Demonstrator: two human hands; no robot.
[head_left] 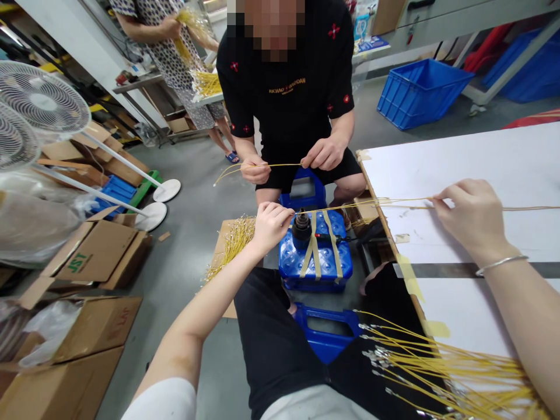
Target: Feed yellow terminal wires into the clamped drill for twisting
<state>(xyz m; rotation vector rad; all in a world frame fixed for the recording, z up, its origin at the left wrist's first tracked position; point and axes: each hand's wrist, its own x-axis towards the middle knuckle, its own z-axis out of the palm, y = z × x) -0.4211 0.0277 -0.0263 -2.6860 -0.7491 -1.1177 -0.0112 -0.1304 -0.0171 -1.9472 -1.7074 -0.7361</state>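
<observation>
A thin yellow wire (pixel 350 205) runs nearly level between my two hands. My left hand (pixel 272 224) pinches one end just left of a black drill chuck (pixel 301 227). The chuck points up from a blue plastic stool (pixel 291 262), strapped down with cream tape. Over the white tabletop, my right hand (pixel 470 219) is closed on the wire further along; a bracelet circles that wrist. Whether the wire touches the chuck I cannot tell. Yellow wires with metal ends (pixel 437 356) lie in a bundle at the table's near edge.
Opposite me, a person in black (pixel 286 99) holds another yellow wire (pixel 284 165) in both hands. A pile of yellow wires (pixel 238 239) lies on cardboard at the left. The white table (pixel 459 169) borders the right. Fans (pixel 44 99), cartons (pixel 94 254) and a blue crate (pixel 406 96) stand around.
</observation>
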